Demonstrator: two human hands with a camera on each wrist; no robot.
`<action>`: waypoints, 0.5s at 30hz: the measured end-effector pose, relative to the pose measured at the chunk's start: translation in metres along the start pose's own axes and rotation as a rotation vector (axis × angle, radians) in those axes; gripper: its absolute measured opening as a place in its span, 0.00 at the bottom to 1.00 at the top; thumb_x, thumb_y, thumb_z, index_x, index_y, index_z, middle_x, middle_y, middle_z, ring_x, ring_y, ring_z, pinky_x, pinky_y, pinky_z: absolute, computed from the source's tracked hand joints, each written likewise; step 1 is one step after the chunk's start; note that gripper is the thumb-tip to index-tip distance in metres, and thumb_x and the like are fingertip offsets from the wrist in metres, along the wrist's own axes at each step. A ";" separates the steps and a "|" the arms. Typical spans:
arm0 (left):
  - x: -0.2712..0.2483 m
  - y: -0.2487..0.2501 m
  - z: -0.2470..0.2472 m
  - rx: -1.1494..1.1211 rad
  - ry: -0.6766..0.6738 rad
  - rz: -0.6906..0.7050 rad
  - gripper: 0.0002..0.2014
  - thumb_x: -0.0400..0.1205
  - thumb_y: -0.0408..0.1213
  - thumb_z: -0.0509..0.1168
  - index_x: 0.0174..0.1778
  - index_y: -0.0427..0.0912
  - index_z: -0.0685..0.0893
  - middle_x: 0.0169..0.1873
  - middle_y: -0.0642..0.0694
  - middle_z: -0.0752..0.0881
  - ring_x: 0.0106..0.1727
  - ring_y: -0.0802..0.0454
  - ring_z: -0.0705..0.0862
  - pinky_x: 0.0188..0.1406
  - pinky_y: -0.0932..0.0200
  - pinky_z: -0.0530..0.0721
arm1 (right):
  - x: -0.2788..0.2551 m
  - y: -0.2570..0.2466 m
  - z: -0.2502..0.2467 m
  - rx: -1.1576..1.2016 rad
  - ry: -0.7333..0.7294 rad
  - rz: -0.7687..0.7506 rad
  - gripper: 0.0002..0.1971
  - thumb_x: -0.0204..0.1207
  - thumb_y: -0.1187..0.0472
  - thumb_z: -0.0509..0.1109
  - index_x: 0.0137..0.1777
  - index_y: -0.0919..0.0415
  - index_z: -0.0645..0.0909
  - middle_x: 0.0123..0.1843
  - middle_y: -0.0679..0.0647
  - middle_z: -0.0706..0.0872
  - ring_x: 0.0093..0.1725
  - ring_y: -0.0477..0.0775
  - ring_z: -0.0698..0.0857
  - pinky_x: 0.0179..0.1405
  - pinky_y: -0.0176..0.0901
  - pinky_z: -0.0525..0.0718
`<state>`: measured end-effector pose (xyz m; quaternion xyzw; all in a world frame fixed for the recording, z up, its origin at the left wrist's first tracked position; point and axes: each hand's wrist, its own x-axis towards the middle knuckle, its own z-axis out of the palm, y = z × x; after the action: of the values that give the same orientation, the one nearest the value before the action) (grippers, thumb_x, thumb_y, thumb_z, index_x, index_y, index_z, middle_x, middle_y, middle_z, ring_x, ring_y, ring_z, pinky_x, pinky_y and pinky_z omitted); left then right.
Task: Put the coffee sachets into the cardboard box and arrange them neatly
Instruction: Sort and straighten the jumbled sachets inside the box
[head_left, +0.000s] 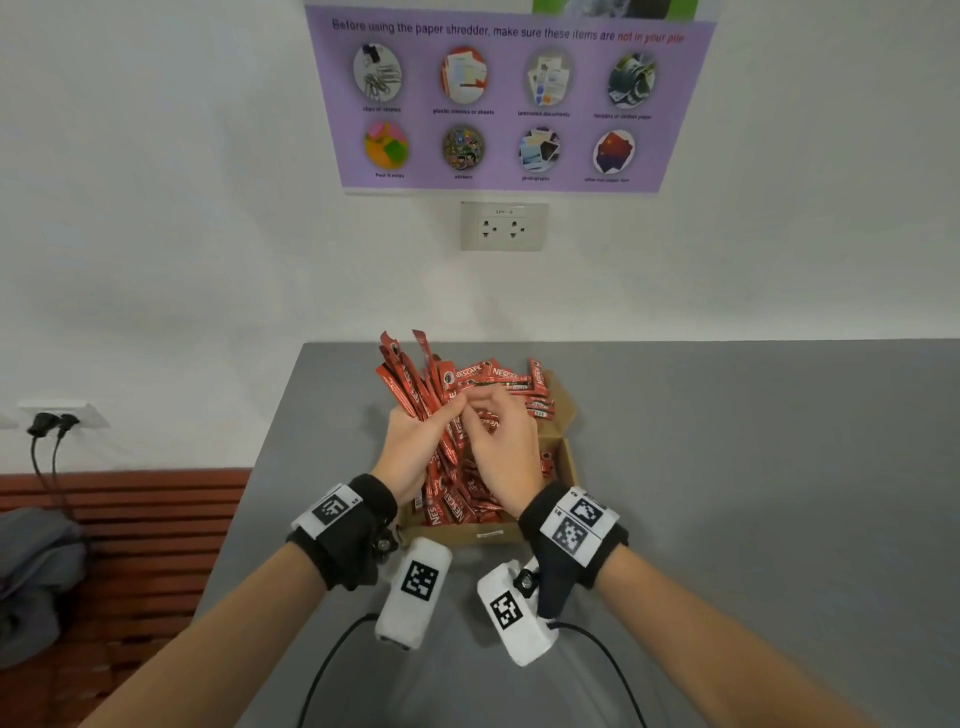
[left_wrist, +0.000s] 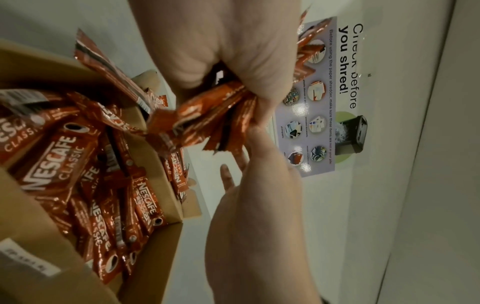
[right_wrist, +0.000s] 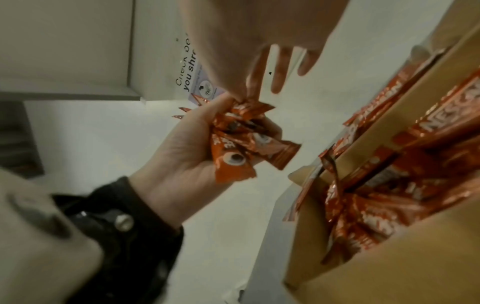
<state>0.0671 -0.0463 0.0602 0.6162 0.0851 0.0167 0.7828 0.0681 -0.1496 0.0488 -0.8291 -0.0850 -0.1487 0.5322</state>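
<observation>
A person stands at a grey bench (head_left: 727, 467) with an open cardboard box (head_left: 569, 457) in front of them, heaped with red coffee sachets (head_left: 467, 499) lying at all angles, some spilling over the far flap. Their left hand (head_left: 410, 447) is curled round a bundle of sachets (head_left: 410, 379) held above the box, the long sticks fanning upward and splayed. Their right hand (head_left: 498, 441) reaches across and pinches at that bundle with thumb and forefinger, the other fingers loosely extended. The step in hand looks like squaring up the bundle before laying it down. To do it well, I would judge the left grip should loosen slightly so the sticks can slide, the right hand nudging ends level and turning them to face one way, then the bundle going in flat along the box's length rather than on top of the jumble. The foil looks slippery, so a loose sachet could drop. The head view shows the fanned tops and the whole box; the right wrist view alone shows the crumpled lower ends gathered in the left palm (right_wrist: 187, 144); the left wrist view shows the sachets in the box (left_wrist: 78, 185) lying crisscrossed against its wall.
</observation>
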 end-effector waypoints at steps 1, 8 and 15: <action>0.000 0.000 0.000 -0.015 0.013 -0.002 0.06 0.79 0.31 0.67 0.50 0.42 0.85 0.50 0.43 0.89 0.57 0.46 0.86 0.62 0.51 0.82 | 0.001 0.001 -0.001 -0.065 -0.025 -0.032 0.08 0.78 0.57 0.63 0.52 0.53 0.83 0.48 0.37 0.81 0.58 0.46 0.77 0.64 0.53 0.73; 0.003 -0.007 -0.007 0.391 -0.112 0.057 0.14 0.76 0.30 0.70 0.55 0.48 0.85 0.45 0.50 0.90 0.48 0.56 0.88 0.56 0.56 0.84 | 0.037 -0.021 -0.024 0.004 -0.084 -0.207 0.24 0.79 0.47 0.58 0.75 0.50 0.67 0.73 0.49 0.71 0.74 0.45 0.67 0.73 0.43 0.64; 0.001 -0.008 -0.002 0.589 -0.200 0.141 0.17 0.71 0.29 0.73 0.52 0.45 0.78 0.42 0.52 0.86 0.37 0.65 0.86 0.41 0.71 0.82 | 0.048 -0.025 -0.015 -0.125 -0.619 -0.206 0.20 0.87 0.59 0.48 0.71 0.59 0.76 0.72 0.55 0.78 0.73 0.50 0.73 0.76 0.45 0.65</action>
<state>0.0669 -0.0465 0.0515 0.8192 -0.0342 -0.0149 0.5723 0.1035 -0.1533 0.0923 -0.8531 -0.3165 0.0523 0.4115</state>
